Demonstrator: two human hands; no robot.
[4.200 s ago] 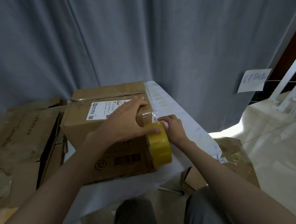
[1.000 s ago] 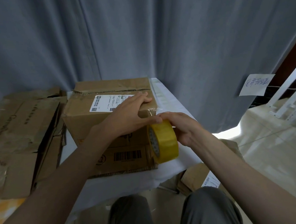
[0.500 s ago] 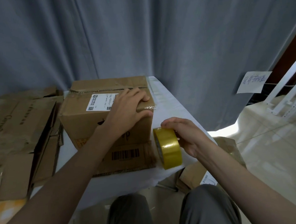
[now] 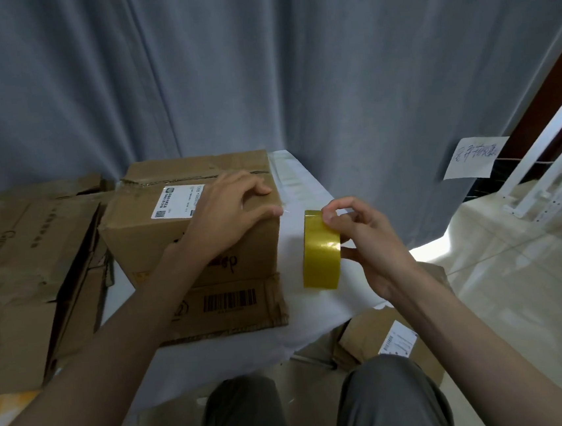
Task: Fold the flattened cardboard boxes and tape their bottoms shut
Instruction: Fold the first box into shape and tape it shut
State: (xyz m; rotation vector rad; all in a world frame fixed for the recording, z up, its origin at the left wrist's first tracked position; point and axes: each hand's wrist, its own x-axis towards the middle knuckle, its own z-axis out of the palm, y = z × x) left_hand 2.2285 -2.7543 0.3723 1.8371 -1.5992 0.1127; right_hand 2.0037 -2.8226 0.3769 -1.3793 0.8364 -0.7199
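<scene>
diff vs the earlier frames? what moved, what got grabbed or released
The right hand carried the tape roll away from the box corner, rightward over the white table; it was touching the corner before, now there is a gap. Nothing released: it still grips the roll. The left hand stays pressed on the box top; the flattened cardboard is unchanged.

One head-worn view — looking forward and down, close over the table — stands alone.

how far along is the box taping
Done: one box stands folded on the table, left hand pressing its top corner. In hand: the right hand holds the tape roll just clear of the box. Left: flat cardboard stacked beside it is unfolded.
</scene>
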